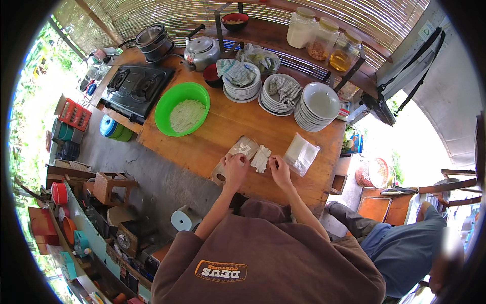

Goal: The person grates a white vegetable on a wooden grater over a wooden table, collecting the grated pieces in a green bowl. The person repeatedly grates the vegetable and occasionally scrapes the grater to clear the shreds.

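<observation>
My left hand [235, 164] is over a small wooden cutting board [219, 169] on the table, its fingers bent together beside small white pieces [243, 148]. Whether it pinches something is too small to tell. My right hand [280, 167] is just right of a bundle of flat pale strips [261, 159], with thumb and index finger curled close together; I cannot tell if they hold anything. A thin stick or strip lies near the top of the bundle. To the right of that hand lies a stack of clear plastic bags [302, 154].
A green basin [161, 116] of white flour-like powder, bowl stacks [317, 110] with cloths on two, a kettle [201, 53] and a black gas stove [138, 89] stand on the wooden table [228, 121]. Jars [343, 53] stand on a shelf. Another person [406, 250] is at the right.
</observation>
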